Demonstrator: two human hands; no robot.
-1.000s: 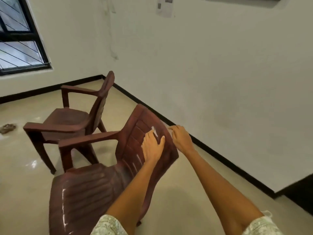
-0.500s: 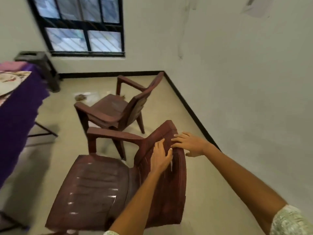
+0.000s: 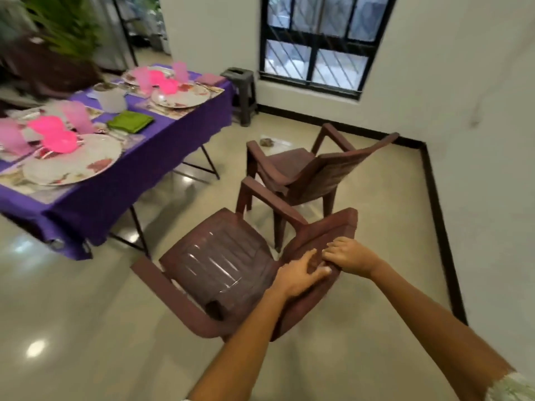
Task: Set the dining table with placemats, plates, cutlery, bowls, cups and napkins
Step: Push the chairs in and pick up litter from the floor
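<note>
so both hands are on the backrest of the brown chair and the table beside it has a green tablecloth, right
Not quite. In the head view the tablecloth is purple; only a folded napkin on it is green. The rest holds: left hand and right hand both grip the brown chair's backrest.

The near chair stood right of the counter; a second chair stood just behind it, and a stool stood at the counter's far end.

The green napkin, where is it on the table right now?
In the head view the green napkin lies at upper left on the purple tablecloth, between the frosted jug behind it and the near floral plate.
</note>
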